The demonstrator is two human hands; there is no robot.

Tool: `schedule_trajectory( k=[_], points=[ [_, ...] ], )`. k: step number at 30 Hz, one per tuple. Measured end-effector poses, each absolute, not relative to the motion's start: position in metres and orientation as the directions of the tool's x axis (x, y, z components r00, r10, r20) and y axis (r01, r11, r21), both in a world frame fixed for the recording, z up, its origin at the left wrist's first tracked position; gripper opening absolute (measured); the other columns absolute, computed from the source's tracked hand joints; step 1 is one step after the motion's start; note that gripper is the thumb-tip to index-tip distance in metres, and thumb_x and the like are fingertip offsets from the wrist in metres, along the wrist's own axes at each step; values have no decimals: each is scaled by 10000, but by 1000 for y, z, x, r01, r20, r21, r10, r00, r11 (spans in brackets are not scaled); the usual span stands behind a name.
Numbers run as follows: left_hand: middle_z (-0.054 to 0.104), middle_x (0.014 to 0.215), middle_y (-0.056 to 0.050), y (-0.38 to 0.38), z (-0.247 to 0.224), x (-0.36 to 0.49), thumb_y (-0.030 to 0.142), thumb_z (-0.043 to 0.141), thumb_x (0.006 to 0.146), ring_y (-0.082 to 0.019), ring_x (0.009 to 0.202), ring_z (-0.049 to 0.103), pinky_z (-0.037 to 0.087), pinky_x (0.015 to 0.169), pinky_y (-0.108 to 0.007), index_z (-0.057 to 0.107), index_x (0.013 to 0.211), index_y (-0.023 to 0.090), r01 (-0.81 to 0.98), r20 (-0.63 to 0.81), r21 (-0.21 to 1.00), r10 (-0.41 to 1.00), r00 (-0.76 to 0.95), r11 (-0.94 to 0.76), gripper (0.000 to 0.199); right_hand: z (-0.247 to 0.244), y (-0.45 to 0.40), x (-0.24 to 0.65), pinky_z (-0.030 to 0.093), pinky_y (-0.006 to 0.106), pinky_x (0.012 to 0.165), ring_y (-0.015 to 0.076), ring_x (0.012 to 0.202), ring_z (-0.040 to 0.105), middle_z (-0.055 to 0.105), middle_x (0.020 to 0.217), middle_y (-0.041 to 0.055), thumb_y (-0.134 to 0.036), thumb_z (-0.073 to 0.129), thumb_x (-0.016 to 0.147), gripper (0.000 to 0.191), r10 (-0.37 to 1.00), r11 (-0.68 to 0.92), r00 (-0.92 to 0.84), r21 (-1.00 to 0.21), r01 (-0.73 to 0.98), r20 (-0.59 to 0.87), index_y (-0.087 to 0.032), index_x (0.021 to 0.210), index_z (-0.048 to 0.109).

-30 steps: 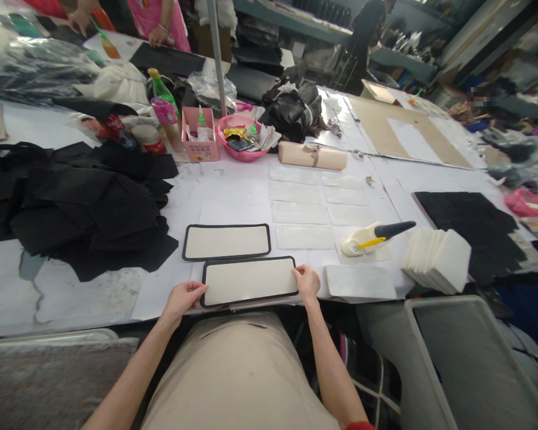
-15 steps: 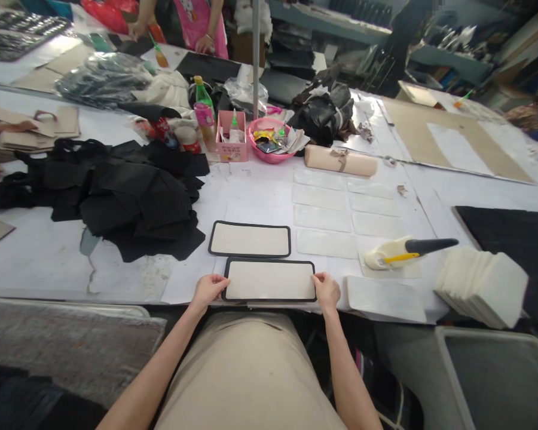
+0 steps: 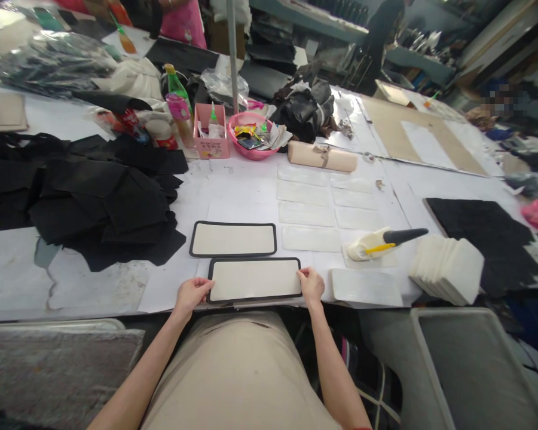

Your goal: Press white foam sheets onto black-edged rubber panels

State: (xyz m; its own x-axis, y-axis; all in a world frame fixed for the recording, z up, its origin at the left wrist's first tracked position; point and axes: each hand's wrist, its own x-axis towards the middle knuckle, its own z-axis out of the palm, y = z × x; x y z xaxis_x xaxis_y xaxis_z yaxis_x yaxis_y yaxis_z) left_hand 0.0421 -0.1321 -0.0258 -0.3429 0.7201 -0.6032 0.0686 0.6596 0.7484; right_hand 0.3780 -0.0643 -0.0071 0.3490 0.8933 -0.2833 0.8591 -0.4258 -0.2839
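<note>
The left hand and right hand pinched, fingers closed, the short ends of a cream rectangular panel with black folded border at the white desk's near edge, apparently pressing its edging flat, so the next move likely needed firm, even pressure along the border.

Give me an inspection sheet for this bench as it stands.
Surface: white table, paper-covered, stained near its front-left edge.
Job's things: near panel, pale with black border, flat at the front edge; second panel just behind it.
Clutter: black fabric pile, pink bowl, pink box, glue applicator, white stack.
Hands: left hand on the near panel's left end, right hand on its right end.
Cables: nothing seen.
Surroundings: a person in pink beyond the table; shelving behind.
</note>
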Motion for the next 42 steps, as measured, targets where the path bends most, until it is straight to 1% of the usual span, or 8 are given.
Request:
schedule_trajectory(
  k=[17, 22, 30, 33, 35, 38, 40, 42],
  points=[
    [523, 394, 38, -132, -28, 43, 509, 685, 568, -109, 369, 447, 314, 418, -226, 621, 658, 156, 147, -584, 733, 725, -365, 664, 369, -12, -65, 375, 399, 256, 659, 183, 793, 661, 705, 818, 24, -288, 594, 864, 101, 902, -404, 329, -276, 872, -279, -216, 919, 639],
    [530, 401, 35, -133, -31, 43, 502, 659, 606, -121, 379, 465, 321, 432, -234, 620, 657, 171, 223, -534, 741, 757, -376, 634, 338, -12, -66, 373, 375, 253, 641, 172, 803, 641, 675, 914, 33, -298, 595, 858, 136, 914, -387, 336, -240, 890, -230, -206, 958, 587],
    [520, 428, 48, -134, -33, 42, 535, 689, 572, -118, 398, 472, 330, 437, -230, 546, 620, 196, 153, -548, 764, 756, -359, 626, 371, -19, -69, 387, 386, 252, 655, 183, 822, 635, 676, 871, 23, -346, 566, 848, 181, 906, -415, 328, -415, 810, -266, -203, 954, 600],
    [581, 527, 23, -139, -24, 34, 584, 675, 605, -126, 439, 507, 369, 456, -241, 550, 696, 190, 107, -586, 768, 760, -281, 632, 423, -15, -74, 392, 406, 264, 670, 189, 805, 625, 671, 904, 49, -414, 522, 877, 273, 920, -391, 349, -452, 802, -178, -182, 1001, 599],
    [601, 577, 5, -142, -16, 31, 584, 620, 687, -144, 482, 536, 406, 496, -263, 554, 728, 196, 263, -488, 763, 793, -365, 591, 396, -11, -78, 390, 424, 287, 737, 205, 861, 611, 662, 970, 86, -437, 471, 910, 331, 936, -327, 351, -448, 832, -32, -161, 1045, 593],
    [651, 718, -42, -140, -6, 41, 499, 501, 830, -201, 670, 621, 473, 656, -316, 594, 801, 207, 648, -131, 640, 889, -439, 414, 308, -11, -82, 371, 403, 334, 914, 232, 1080, 549, 636, 1124, 128, -400, 391, 961, 358, 967, -146, 217, -408, 901, 132, -148, 1127, 585],
    [685, 965, -102, -132, -4, 59, 420, 441, 887, -251, 936, 635, 478, 837, -369, 629, 955, 202, 811, 65, 556, 964, -259, 181, 296, -15, -83, 349, 354, 362, 1013, 229, 1231, 468, 592, 1260, 125, -346, 356, 981, 366, 987, 17, 46, -388, 922, 153, -153, 1218, 558],
    [614, 1241, -155, -122, -8, 81, 354, 415, 905, -282, 1198, 533, 412, 1002, -423, 593, 1170, 167, 863, 175, 499, 985, -5, -85, 370, -23, -83, 324, 284, 388, 1092, 220, 1347, 365, 518, 1383, 104, -290, 351, 984, 389, 982, 174, -132, -366, 914, 137, -163, 1318, 503]
  ],
)
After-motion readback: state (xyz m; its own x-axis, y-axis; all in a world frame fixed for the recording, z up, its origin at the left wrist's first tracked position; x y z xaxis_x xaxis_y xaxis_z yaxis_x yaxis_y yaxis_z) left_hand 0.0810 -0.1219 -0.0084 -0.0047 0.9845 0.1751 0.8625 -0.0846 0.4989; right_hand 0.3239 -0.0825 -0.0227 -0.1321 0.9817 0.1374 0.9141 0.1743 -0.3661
